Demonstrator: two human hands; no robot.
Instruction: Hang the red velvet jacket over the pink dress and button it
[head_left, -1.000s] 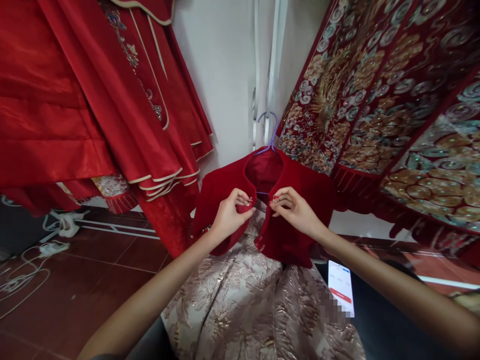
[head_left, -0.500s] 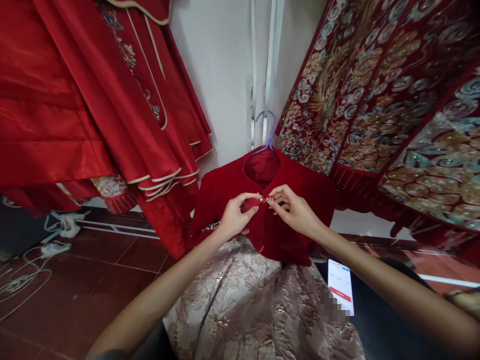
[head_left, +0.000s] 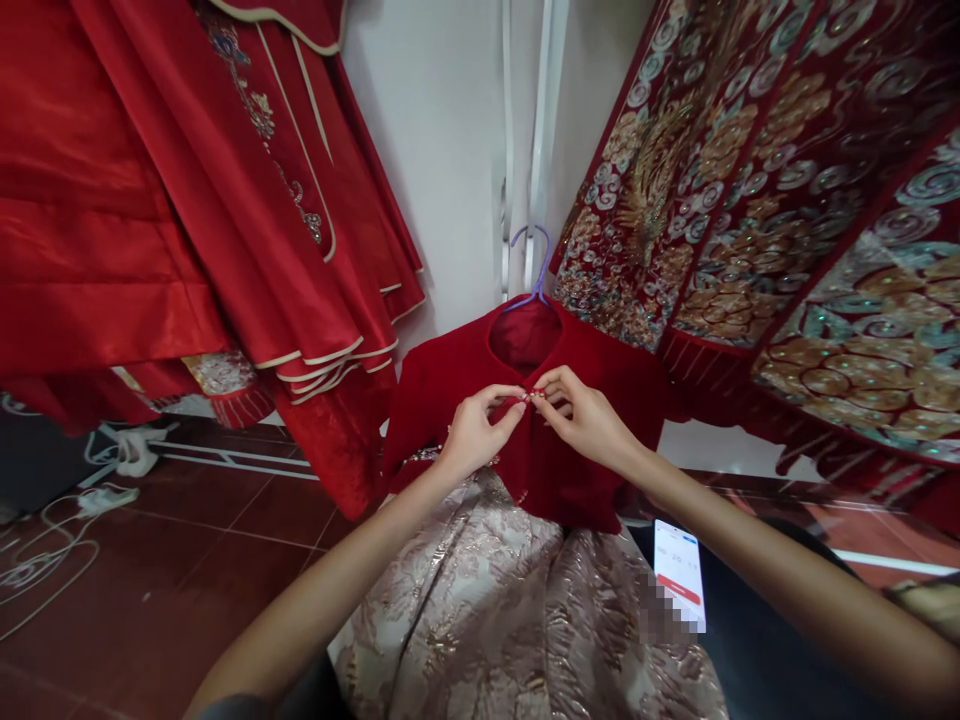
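Jacket (head_left: 442,380) of deep red cloth hung on a purple hanger (head_left: 541,265), whose hook rose from the neck opening, probably there to bear the shoulders so that both hands were free. At the jacket's front, just below its neckline, the left hand (head_left: 472,435) and right hand (head_left: 585,417) each pinched a front edge, thumb against fingers, fingertips almost meeting, apparently to bring the edges together at a beaded fastening (head_left: 531,395) too small to make out clearly. Pale brocade cloth (head_left: 480,600) spread below the jacket. Right of the jacket's hem, a lit phone (head_left: 679,575) lay face up, perhaps for easy glancing. Plain red garments (head_left: 300,250) hung left of the jacket, embroidered panels (head_left: 720,230) right.
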